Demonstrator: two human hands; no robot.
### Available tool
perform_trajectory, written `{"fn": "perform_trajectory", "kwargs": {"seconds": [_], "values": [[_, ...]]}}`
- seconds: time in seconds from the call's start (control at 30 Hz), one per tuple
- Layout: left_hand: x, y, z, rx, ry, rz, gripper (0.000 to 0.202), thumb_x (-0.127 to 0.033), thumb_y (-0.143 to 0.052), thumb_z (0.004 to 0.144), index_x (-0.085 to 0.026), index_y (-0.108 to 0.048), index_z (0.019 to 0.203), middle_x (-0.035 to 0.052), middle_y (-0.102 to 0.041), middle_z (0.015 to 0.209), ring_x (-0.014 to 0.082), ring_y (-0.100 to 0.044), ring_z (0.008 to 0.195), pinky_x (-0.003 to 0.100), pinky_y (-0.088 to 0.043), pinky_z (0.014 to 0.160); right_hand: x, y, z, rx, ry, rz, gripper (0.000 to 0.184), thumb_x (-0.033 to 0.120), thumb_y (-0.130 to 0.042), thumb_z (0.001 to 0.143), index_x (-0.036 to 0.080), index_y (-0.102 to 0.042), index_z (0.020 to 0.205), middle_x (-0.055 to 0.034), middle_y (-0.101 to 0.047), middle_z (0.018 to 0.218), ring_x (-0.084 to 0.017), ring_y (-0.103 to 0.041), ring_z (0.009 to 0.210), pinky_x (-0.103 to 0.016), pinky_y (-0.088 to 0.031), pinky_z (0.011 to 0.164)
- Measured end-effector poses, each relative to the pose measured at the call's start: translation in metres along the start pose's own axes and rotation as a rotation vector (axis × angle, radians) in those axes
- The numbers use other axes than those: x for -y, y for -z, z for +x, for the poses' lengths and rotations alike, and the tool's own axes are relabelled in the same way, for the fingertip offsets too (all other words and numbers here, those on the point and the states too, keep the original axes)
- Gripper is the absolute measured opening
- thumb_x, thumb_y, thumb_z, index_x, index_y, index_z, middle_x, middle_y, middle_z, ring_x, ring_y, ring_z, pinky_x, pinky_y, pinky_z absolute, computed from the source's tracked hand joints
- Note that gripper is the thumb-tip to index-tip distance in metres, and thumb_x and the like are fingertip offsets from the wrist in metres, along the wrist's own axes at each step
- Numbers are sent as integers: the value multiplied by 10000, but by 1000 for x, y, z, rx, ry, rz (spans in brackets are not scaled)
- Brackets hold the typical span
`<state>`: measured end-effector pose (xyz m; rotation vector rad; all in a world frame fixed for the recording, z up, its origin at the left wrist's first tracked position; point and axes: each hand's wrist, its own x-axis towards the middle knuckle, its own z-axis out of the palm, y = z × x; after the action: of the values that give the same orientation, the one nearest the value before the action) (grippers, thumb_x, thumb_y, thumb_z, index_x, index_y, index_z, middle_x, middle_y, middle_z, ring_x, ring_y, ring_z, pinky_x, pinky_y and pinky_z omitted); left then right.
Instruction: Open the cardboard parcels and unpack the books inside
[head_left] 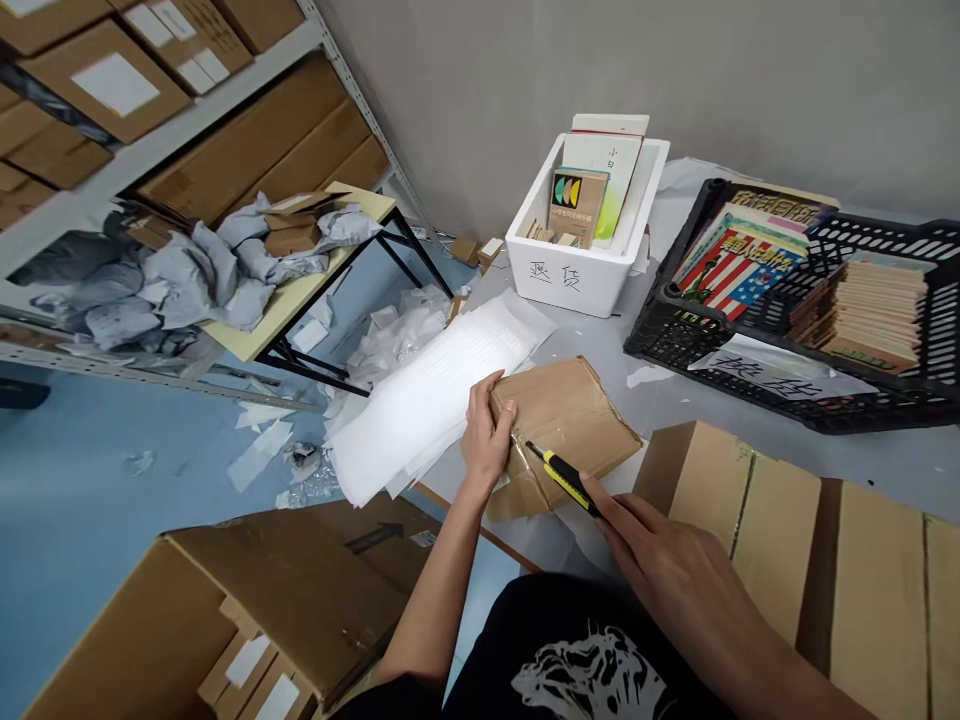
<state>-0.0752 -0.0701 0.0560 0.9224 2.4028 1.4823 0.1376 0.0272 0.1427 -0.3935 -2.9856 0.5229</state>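
Observation:
A brown cardboard box (574, 405), with clear tape over its near side, is tilted at the table's front edge. My left hand (487, 430) grips its left end, thumb on the top face and fingers round the far side. In my right hand (667, 555) is a black and yellow utility knife (566, 475), held like a pen. Its blade tip lies over the taped near edge of the box; whether it touches the cardboard I cannot tell. White foam sheets (442, 395) lie just left of the box.
Behind stand a white foam bin (574, 265) of books and a black crate (757, 370) with books and booklets. Closed cartons (780, 530) sit at the right. An open carton (300, 590) is at lower left. Grey parcels (202, 270) cover a side table (322, 285) by the shelving.

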Motion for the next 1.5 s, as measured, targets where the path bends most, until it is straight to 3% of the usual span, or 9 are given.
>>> {"fn": "perform_trajectory", "kwargs": {"seconds": [0.27,0.43,0.73,1.0,1.23,1.5], "values": [[18,-1,-3,-36,73,-41,492,-484,-260,923,-256,-356,1348,85,-451,1302,236,-415,1227,394,-310,1039,10,10,8,13,15,77,455,279,-297,974,242,-373,1420,-40,-688,798,-150,-609,469,-248,-427,397],[16,-3,-1,-39,65,-23,449,-421,-273,924,-257,-379,1329,77,-471,1305,233,-410,1231,389,-307,1036,13,19,5,-48,-37,69,472,302,-313,967,265,-345,1436,-67,-699,869,-153,-613,496,-246,-406,386],[6,-4,2,-10,92,-26,434,-390,-245,934,-255,-385,1321,69,-494,1299,215,-418,1238,378,-294,1041,21,-2,34,-16,-24,-10,421,286,-302,974,211,-454,1360,-65,-703,884,-164,-633,562,-259,-422,453],[-3,-2,5,33,119,-36,462,-430,-223,933,-251,-383,1328,72,-471,1334,222,-400,1248,388,-279,1051,15,4,28,-47,-56,-29,452,287,-326,961,258,-417,1402,-60,-699,842,-164,-628,538,-249,-426,432],[-4,-4,3,-19,105,-27,427,-394,-231,932,-239,-393,1296,80,-495,1276,217,-424,1208,386,-275,1046,16,0,26,-19,-13,-19,427,274,-315,966,232,-461,1365,-73,-705,905,-158,-628,533,-247,-419,419],[1,0,-2,-50,95,-1,390,-346,-231,939,-228,-386,1277,83,-498,1251,203,-432,1186,383,-285,1036,18,0,11,32,59,6,476,205,-321,953,213,-358,1428,-62,-679,883,-137,-587,499,-242,-386,404]]}}
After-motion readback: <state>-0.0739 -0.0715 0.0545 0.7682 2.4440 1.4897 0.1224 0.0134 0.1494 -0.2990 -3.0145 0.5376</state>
